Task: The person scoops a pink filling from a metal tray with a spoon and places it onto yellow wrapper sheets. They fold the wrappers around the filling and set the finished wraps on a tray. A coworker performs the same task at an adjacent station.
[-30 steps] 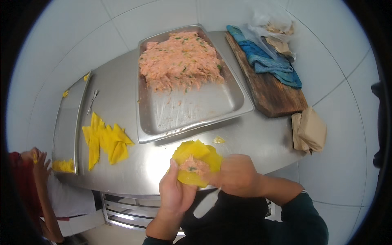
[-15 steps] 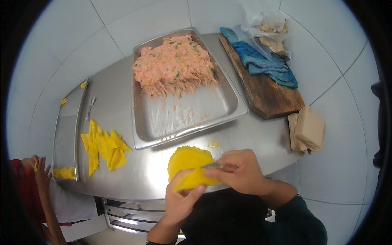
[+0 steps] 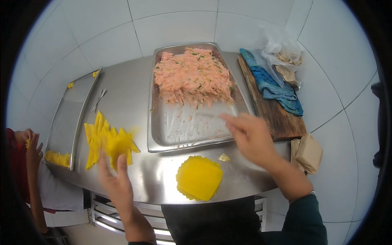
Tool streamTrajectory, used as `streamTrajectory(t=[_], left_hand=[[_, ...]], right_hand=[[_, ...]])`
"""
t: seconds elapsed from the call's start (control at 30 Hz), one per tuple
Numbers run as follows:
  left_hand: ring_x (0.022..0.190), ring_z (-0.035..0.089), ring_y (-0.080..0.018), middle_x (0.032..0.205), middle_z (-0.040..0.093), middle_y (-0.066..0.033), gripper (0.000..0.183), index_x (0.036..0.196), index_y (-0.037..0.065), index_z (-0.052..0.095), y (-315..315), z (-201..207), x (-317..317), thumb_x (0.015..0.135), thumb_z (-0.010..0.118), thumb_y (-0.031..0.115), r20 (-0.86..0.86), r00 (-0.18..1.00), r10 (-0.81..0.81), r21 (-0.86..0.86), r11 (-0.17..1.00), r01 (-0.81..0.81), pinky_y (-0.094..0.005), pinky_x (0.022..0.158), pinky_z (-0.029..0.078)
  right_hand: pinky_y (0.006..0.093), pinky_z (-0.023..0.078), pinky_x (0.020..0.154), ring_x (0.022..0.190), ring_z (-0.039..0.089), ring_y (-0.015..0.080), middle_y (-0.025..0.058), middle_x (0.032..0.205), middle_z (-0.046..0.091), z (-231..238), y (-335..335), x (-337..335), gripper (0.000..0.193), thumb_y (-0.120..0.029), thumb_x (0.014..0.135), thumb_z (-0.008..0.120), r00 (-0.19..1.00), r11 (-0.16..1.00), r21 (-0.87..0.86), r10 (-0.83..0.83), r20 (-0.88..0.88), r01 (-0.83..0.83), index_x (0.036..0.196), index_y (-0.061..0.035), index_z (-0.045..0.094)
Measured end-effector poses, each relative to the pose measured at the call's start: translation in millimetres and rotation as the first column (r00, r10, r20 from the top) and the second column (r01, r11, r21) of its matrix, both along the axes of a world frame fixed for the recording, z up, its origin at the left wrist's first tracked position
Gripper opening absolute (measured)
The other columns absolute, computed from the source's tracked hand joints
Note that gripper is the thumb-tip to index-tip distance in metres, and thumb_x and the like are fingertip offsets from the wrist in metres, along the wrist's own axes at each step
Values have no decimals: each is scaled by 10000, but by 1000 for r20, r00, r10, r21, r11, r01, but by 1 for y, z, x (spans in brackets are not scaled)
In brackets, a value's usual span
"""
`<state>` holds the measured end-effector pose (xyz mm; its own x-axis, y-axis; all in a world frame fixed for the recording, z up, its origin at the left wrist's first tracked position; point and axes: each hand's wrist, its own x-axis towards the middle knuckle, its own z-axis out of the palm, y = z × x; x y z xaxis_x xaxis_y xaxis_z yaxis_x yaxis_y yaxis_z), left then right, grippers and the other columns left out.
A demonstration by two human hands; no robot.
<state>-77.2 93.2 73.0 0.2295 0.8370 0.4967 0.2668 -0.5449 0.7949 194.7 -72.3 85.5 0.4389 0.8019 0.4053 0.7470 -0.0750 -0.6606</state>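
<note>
Can pass low over bare counter (image 3: 157,173) between left hand (image 3: 116,179) and stack of yellow sheets (image 3: 200,178); beyond, meets the raised rim of the deep pan (image 3: 175,131), the right hand (image 3: 251,136) over its near right corner and, alongside on the right, the wooden board (image 3: 274,121).

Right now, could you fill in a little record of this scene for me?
Left hand grip: open, by the folded yellow sheets
Right hand grip: pinching a thin blurred tool above the big tray
Filling: pink, green-flecked, heaped at the tray's far end
Flat stack: yellow, nearer the person than the tray
Board: wooden, blue cloth on it
</note>
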Motion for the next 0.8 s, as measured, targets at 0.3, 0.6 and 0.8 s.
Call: streamTrajectory(t=[0.3,0.6,0.8], left_hand=[[991,660,-295,1060,693,-117,394,1113,71,723,-50,-28,29,789,838,264,-445,498,-744,-138,606,783,-394,888,531],[859,683,-278,942,695,-98,197,990,70,757,-59,-42,39,836,776,190,-502,378,-778,-200,529,824,-368,767,557],[910,696,-268,962,710,-122,112,987,63,701,-56,-47,36,927,698,157,-313,551,-773,-194,621,760,-343,824,549]], right_hand=[[474,531,776,902,673,352,164,938,667,-38,90,74,390,-36,825,568,855,952,-195,-109,507,237,1161,-117,749],[479,545,814,918,701,367,190,952,711,-50,98,87,324,-70,848,557,864,879,-406,-12,504,250,1096,-98,763],[481,542,848,941,701,383,213,1006,720,-39,80,84,322,-77,834,571,931,827,-506,-53,362,244,1092,-97,764]])
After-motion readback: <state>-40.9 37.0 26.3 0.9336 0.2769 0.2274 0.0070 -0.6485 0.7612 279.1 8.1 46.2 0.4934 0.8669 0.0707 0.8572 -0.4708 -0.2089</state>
